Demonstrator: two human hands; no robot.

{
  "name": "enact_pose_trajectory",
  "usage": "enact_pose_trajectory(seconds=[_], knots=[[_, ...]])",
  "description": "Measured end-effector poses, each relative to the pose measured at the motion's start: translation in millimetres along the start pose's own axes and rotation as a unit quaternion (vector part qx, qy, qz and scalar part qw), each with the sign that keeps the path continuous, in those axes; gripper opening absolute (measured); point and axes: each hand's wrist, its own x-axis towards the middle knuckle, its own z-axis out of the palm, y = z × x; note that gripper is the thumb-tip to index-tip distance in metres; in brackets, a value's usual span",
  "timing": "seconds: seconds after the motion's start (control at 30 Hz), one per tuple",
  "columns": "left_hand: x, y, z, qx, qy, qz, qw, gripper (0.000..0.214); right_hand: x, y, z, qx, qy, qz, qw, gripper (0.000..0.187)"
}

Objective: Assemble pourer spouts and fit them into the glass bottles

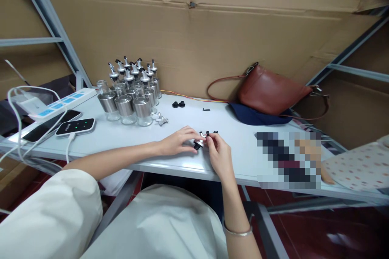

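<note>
My left hand (179, 141) and my right hand (219, 153) meet near the front edge of the white table (127, 137). Both pinch a small silver and black pourer cap (199, 143) between their fingertips. A few small black parts (209, 132) lie on the table just behind my fingers. A cluster of several small glass bottles with steel bands and spouted caps (133, 93) stands at the back left. One loose silver spout (162, 120) lies beside the bottles.
Two black rings (178, 104) and a small black piece (206, 109) lie mid-table. A brown leather bag (270, 89) rests on dark blue cloth (255, 116) at the back right. A power strip (60, 103), two phones (75, 126) and white cables lie at left. Cardboard walls stand behind.
</note>
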Motion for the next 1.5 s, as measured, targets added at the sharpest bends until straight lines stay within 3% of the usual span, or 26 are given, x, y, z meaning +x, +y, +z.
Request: enact_pose_trajectory(seconds=[0.33, 0.8, 0.97, 1.37, 1.5], knots=[[0.1, -0.1, -0.2, 0.024, -0.011, 0.012, 1.0, 0.035, -2.2, -5.4, -3.2, 0.021, 0.011, -0.016, 1.0, 0.028], [-2.4, 3.8, -0.1, 0.113, 0.03, -0.008, 0.993, 0.032, -3.2, -5.6, -3.3, 0.013, 0.016, -0.048, 0.999, 0.025], [-3.8, 2.5, -0.7, 0.111, 0.009, 0.006, 0.994, 0.035, -2.9, -6.2, -3.2, 0.003, 0.015, -0.057, 0.998, 0.024], [-7.5, 9.9, -2.6, 0.151, 0.028, -0.054, 0.987, 0.04, -5.4, -13.9, -5.0, -0.005, 0.001, -0.122, 0.993, 0.029], [-8.9, 10.6, -2.3, 0.155, 0.041, -0.054, 0.985, 0.039, -4.0, -12.9, -5.9, 0.009, -0.012, -0.145, 0.989, 0.039]])
